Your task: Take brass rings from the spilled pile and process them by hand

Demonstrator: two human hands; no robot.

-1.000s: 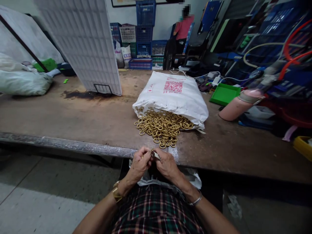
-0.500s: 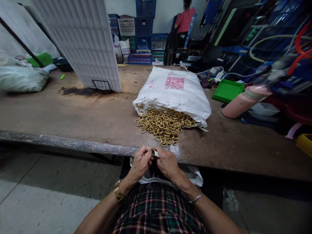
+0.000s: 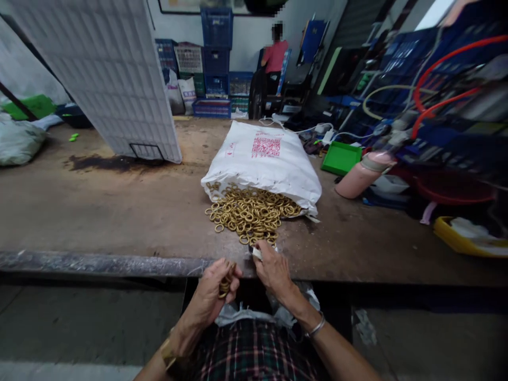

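Note:
Many brass-coloured rings point(image 3: 248, 211) spill from the open mouth of a white sack point(image 3: 264, 159) onto the brown table. My left hand point(image 3: 218, 283) is closed round several of the same rings, just in front of the table's near edge. At the front of the pile is my right hand point(image 3: 272, 266), its fingers closed on a small tool point(image 3: 257, 254) with a pale part and a dark tip. The fingertips reach the nearest rings; whether they also pinch a ring is hidden.
A white ribbed panel point(image 3: 119, 79) stands at the left back. Right of the sack are a green tray point(image 3: 341, 157), a pink bottle point(image 3: 359, 177) and a yellow container point(image 3: 456, 238). A person in pink point(image 3: 274, 57) is at the far back, near blue crates point(image 3: 216, 53).
My hands have come apart. The right has moved forward to the pile with the small tool; the left is lower and now shows several rings. The view has shifted right and up.

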